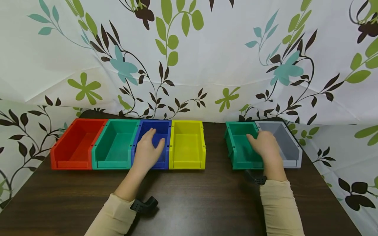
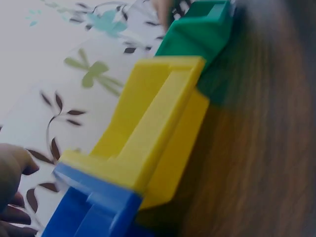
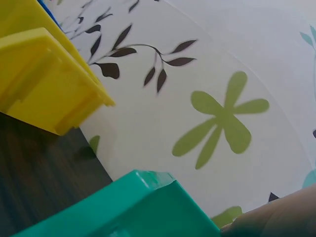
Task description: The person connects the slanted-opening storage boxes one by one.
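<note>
My left hand (image 1: 147, 150) is over the blue bin (image 1: 161, 160), its thumb spread apart from loosely bent fingers. In the left wrist view, that hand's fingers (image 2: 15, 163) appear beside the blue bin (image 2: 94, 212), holding nothing visible. On the other side, my right hand (image 1: 267, 147) is over the wall between the right-hand green bin (image 1: 243, 157) and the grey bin (image 1: 283, 144). Its thumb points left over the green bin, while the other fingers are partly hidden behind the hand. The right wrist view shows its thumb (image 3: 276, 217) near the green bin (image 3: 163, 207).
Left of the blue bin stand a red bin (image 1: 78, 144) and another green bin (image 1: 116, 144); a yellow bin (image 1: 186, 144) adjoins its right side. A gap separates the yellow bin from the right-hand pair. Behind the dark table (image 1: 200, 203) hangs a leaf-patterned cloth (image 1: 206, 65).
</note>
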The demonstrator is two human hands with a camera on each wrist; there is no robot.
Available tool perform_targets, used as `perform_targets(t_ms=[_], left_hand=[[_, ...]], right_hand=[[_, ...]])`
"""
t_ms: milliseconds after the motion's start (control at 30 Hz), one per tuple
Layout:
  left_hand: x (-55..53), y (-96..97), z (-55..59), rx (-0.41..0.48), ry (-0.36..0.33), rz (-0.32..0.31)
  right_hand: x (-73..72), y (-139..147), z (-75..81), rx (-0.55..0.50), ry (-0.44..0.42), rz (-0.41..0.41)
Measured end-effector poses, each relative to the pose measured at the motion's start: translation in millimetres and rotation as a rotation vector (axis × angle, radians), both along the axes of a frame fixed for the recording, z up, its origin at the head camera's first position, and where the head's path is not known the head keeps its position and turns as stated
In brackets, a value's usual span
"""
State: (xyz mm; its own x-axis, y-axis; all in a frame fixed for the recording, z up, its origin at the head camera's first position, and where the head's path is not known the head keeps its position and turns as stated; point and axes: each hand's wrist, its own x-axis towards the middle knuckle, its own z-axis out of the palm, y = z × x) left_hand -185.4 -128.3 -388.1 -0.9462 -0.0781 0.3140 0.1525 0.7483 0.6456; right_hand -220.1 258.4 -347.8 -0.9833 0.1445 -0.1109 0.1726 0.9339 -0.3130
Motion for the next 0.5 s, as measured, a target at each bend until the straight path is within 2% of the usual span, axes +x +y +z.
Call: perform_targets(t_ms=[133,200,367,500], left_hand=[[2.7,14.2,-4.9,0.036,-0.091,-0.109],[3.1,19.0,-7.7,0.044,-0.125,-0.140],[4.4,23.7,-9.7,0.083,-0.132,-0.135],[4.6,21.5,-9.0,0.102,-0.137,-0.109]], right_hand=[[0.4,-9,-2.2,0.053,0.084,0.062],[0.7,-13,-3.2,0.091,0.131,0.095],[1.0,-22,-5.0,0.149,0.145,0.114],[1.1,-31,-4.8,0.082,0.119,0.118]])
